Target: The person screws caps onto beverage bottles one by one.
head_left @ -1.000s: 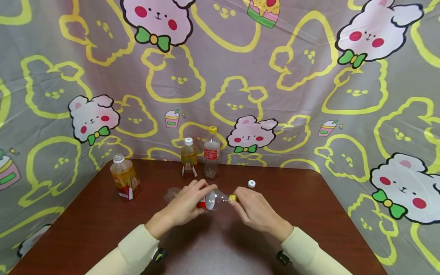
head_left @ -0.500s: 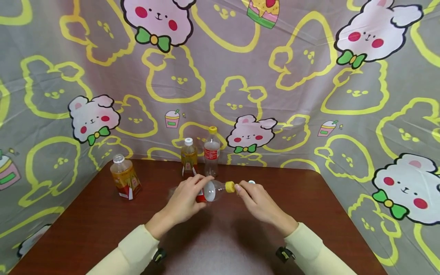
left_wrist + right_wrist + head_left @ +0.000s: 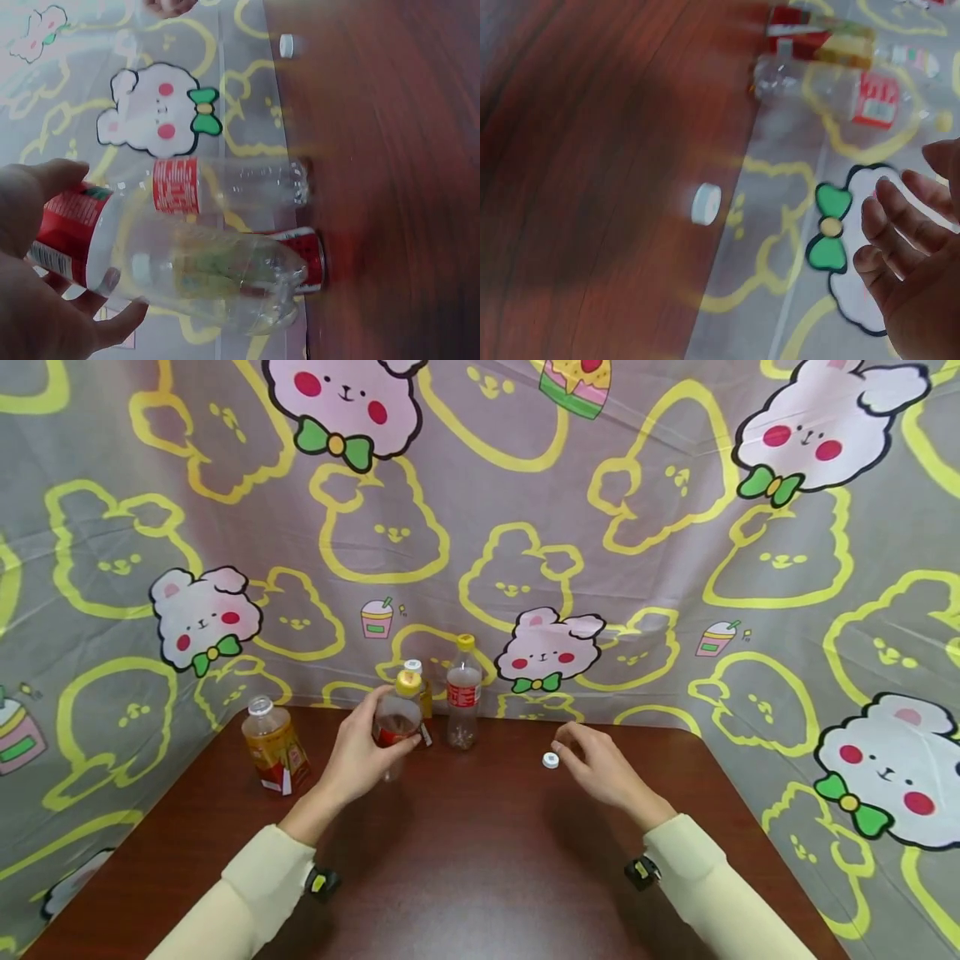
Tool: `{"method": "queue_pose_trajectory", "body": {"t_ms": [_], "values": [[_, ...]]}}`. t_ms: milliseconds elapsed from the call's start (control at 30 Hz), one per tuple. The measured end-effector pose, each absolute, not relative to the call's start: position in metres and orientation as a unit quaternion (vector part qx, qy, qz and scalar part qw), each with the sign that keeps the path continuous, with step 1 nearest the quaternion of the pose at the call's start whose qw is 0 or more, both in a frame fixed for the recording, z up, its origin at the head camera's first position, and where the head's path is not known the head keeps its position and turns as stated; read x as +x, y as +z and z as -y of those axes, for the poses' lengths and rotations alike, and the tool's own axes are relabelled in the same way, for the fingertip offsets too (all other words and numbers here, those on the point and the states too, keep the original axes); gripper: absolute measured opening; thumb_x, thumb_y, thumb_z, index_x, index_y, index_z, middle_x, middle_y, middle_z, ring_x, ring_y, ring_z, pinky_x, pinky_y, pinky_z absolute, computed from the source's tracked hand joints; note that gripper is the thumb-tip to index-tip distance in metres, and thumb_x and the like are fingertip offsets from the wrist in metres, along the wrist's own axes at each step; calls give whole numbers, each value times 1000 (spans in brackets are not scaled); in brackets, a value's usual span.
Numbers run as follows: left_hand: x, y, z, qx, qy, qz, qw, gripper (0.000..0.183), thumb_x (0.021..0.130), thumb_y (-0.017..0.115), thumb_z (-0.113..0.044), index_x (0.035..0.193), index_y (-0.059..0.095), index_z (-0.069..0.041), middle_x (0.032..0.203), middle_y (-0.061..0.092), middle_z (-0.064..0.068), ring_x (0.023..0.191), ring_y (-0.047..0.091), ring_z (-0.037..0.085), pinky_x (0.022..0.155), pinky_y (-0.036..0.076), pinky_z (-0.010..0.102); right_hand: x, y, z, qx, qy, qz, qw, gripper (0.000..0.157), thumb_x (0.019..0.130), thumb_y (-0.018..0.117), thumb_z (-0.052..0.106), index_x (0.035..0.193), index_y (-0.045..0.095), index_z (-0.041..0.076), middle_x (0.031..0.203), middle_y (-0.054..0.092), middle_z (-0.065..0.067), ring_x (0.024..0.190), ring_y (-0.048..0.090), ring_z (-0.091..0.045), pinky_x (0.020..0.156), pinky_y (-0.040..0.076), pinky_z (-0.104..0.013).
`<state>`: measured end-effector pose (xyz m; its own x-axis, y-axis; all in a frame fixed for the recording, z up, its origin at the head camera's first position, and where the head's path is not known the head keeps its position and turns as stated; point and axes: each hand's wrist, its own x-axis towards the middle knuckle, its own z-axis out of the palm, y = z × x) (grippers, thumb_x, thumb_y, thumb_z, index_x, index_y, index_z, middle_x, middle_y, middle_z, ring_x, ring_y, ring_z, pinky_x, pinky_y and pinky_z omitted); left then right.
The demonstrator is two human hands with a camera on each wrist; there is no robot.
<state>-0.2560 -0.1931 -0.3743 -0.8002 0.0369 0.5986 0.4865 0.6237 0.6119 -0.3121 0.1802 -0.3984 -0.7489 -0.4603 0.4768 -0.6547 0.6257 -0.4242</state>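
Observation:
My left hand grips a clear plastic bottle with a red label and a yellow cap. The bottle is upright, in front of a yellow-labelled drink bottle that it partly hides. In the left wrist view, thumb and fingers wrap around the held bottle's red label, with its clear base near the tabletop. My right hand holds nothing, its fingers loosely bent. Its fingertips are close to a white bottle cap lying on the table, also seen in the right wrist view.
Another clear bottle with a red label and yellow cap stands at the back. On the left stands an uncapped yellow-and-red drink bottle. A patterned cloth hangs behind the dark wooden table.
The bottle lay sideways between both hands, the right at its yellow cap. Now the right hand has let go and moved right; the left has turned it upright and carried it left and back.

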Motion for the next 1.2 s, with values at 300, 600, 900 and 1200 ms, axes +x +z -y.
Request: {"method": "queue_pose_trajectory", "body": {"t_ms": [300,600,900,1200], "values": [[-285,-381,215,-59,-445,848,281,79,83,84,-24,146,39,-8,133,54,24,116,55,41,93,45,56,-338,-418,-185,314,173,922,145,27,94,71,19,118,63,11,108,60,-2,92,62,-19,77,51,-42],[-327,-396,232,23,-487,828,279,80,84,82,-25,148,37,-6,137,52,27,124,49,42,102,40,55,-360,-441,-181,286,100,949,85,51,90,74,22,136,55,9,124,51,-12,100,58,-26,71,52,-43],[-354,-408,237,33,-480,834,271,81,86,80,-23,149,32,-4,137,50,31,127,48,44,106,38,53,-367,-452,-172,270,97,958,6,56,95,69,19,147,50,11,142,44,-18,122,54,-37,90,50,-54],[-354,-412,236,21,-463,850,249,86,86,79,-24,152,26,-7,139,48,32,130,45,47,107,36,57,-366,-458,-176,343,132,930,21,22,91,70,3,112,72,4,109,58,-11,96,60,-26,89,51,-45]]}}
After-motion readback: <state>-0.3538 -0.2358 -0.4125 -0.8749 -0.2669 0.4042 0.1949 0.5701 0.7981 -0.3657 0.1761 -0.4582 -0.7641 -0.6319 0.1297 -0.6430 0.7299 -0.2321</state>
